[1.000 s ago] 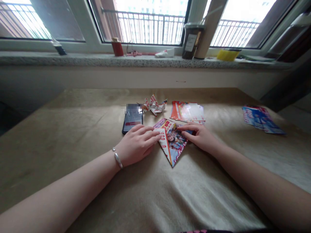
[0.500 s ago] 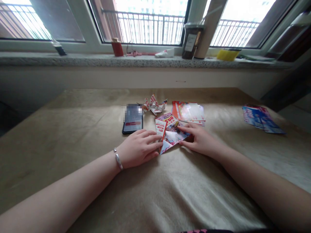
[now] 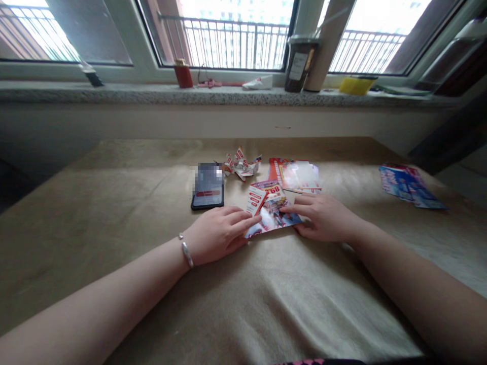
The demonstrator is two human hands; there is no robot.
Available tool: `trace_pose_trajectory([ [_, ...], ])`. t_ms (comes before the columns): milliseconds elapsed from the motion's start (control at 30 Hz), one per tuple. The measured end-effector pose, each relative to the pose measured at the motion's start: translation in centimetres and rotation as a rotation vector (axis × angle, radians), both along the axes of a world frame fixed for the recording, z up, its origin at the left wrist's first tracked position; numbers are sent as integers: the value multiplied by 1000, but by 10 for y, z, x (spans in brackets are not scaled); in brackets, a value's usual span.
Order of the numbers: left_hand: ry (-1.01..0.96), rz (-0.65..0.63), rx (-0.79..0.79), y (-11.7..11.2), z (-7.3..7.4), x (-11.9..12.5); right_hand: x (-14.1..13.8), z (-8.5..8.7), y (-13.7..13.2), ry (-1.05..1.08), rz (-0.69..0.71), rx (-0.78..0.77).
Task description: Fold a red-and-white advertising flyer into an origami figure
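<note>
A colourful printed paper sheet (image 3: 271, 210), partly folded, lies on the beige cloth-covered table (image 3: 114, 213) in front of me. My left hand (image 3: 215, 234), with a silver bracelet on the wrist, pinches the paper's left edge between thumb and fingers. My right hand (image 3: 325, 217) presses on the paper's right side, its fingers stretched along the fold and its thumb at the near edge. A black phone (image 3: 208, 188) with a lit screen lies just beyond my left hand.
A crumpled folded paper piece (image 3: 240, 166) and a stack of flyers (image 3: 296, 175) lie behind the sheet. More blue flyers (image 3: 409, 185) sit at the far right. The windowsill (image 3: 133, 94) holds a red cup (image 3: 183, 75), a dark jar (image 3: 300, 65) and a yellow object (image 3: 356, 85).
The sheet's long pointed lower tip has been folded up and away from me, so the paper is now shorter. Both hands shifted slightly while keeping hold of it.
</note>
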State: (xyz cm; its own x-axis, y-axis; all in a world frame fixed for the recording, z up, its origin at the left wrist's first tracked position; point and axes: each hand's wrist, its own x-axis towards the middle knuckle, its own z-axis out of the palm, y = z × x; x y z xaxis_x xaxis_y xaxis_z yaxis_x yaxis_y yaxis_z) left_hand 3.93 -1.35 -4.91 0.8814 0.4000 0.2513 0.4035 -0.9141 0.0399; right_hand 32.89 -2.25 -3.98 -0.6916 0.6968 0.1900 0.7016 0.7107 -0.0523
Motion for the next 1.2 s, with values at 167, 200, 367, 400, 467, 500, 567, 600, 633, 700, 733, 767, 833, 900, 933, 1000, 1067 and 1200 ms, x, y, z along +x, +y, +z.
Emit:
trace_pose_trajectory([
  [167,-8,-6,-17,0,-2,1,-1,-3,1,3,83,96],
  [200,-9,-7,-14,0,-3,1,-3,-4,1,18,119,100],
  [367,-12,-16,-1,2,-4,3,-12,-8,-2,146,238,-19],
  [400,-16,-14,-1,2,-4,3,-13,-9,-2,173,241,-55],
  [467,-17,-18,-13,2,-4,3,-14,-11,-3,212,233,-126],
  [500,-10,-23,-24,2,-4,2,-14,-11,-3,224,223,-155],
  [567,31,-37,-57,1,-4,2,-14,-10,-4,236,196,-183],
  [600,59,-45,-75,1,-4,1,-13,-9,-4,237,182,-189],
  [633,87,-47,-91,0,-4,1,-13,-7,-5,238,171,-194],
  [700,129,-46,-120,-1,-3,1,-13,-4,-6,230,157,-205],
  [733,140,-47,-129,-1,-3,1,-13,-3,-6,223,151,-213],
  [767,144,-49,-134,-1,-2,2,-13,-2,-6,218,143,-220],
  [833,131,-55,-133,-2,-1,3,-12,-1,-6,219,125,-232],
  [900,102,-60,-127,-2,0,3,-12,-2,-6,247,113,-258],
  [933,89,-63,-125,-2,0,3,-11,-3,-5,272,106,-275],
  [1000,76,-69,-126,-2,0,3,-9,-6,-4,336,70,-312],
  [1067,79,-88,-127,-1,0,3,-7,-9,-2,392,-8,-349],
  [1200,121,-116,-134,-1,0,2,-4,-15,3,451,-192,-438],
])
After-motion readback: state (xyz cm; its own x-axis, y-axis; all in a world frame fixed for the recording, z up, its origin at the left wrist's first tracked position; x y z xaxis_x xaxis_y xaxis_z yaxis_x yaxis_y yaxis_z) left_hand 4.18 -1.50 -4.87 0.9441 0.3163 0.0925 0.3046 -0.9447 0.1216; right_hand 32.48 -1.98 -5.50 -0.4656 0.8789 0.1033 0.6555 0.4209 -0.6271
